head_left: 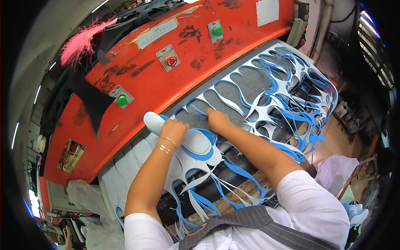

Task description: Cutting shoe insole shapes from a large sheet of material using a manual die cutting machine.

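Observation:
My left hand is closed around a white ribbed foam sole, whose rounded end sticks out past the fingers. Just right of that hand lies another white sole on blue foam. Further right, my right hand is closed on the edge of the cut-out foam sheet, at a thin blue-and-white strip; its fingertips are partly hidden. Sole-shaped holes run along this sheet, showing a dark grey surface beneath. Loose blue and white strips hang over the near edge, below my arms.
Behind the sheet stands a red machine panel with a red button and two green buttons. Black material and a pink fringed bundle hang over it. Plastic bags lie at left and right; several soles are stacked at lower right.

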### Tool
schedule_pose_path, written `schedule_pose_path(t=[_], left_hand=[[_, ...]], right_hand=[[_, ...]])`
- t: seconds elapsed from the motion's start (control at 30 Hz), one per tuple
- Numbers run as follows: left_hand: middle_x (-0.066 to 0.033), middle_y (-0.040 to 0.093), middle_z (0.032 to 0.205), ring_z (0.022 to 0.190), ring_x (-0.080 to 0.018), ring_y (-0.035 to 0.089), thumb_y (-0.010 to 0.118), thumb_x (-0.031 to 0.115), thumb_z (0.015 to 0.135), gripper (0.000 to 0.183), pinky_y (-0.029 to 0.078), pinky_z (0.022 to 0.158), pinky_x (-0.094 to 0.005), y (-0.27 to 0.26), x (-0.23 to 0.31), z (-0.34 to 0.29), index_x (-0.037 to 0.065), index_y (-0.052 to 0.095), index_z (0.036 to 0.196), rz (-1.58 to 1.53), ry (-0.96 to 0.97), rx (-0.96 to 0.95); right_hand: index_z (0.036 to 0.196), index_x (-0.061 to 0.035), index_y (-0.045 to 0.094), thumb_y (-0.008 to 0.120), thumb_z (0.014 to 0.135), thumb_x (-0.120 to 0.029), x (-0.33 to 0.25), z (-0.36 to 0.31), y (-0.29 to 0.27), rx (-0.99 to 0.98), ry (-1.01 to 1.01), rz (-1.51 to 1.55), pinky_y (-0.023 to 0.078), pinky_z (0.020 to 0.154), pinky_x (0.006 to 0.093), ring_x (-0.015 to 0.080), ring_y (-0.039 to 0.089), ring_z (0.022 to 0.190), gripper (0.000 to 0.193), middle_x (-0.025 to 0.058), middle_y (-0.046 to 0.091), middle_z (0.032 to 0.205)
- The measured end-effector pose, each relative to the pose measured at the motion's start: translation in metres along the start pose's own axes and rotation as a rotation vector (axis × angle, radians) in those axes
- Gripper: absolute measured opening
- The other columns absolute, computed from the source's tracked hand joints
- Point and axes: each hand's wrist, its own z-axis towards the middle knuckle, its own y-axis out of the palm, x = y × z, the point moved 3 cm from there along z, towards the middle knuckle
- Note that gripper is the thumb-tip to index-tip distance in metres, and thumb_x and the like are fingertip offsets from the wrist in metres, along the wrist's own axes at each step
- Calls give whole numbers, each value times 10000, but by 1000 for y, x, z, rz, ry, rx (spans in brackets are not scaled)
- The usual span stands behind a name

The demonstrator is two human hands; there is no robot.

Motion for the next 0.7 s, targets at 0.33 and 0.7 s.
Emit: schedule_pose_path(t=[0.33,0.7], left_hand=[[-38,629,738,748,-244,580,803,174,562,253,336,724,-397,-91,-2,-218,117,648,754,-172,-411,522],[-134,693,890,807,-299,665,760,223,691,304,488,758,-430,10,-18,-274,61,675,934,-457,-824,-197]], right_hand=[[1048,-65,572,555,783,-138,5,-34,-2,367,-302,-357,430,812,405,283,524,1020,275,124,579,1035],[1014,97,610,744,757,-285,-96,5,56,-386,357,537,532,653,457,341,665,797,479,225,662,896]])
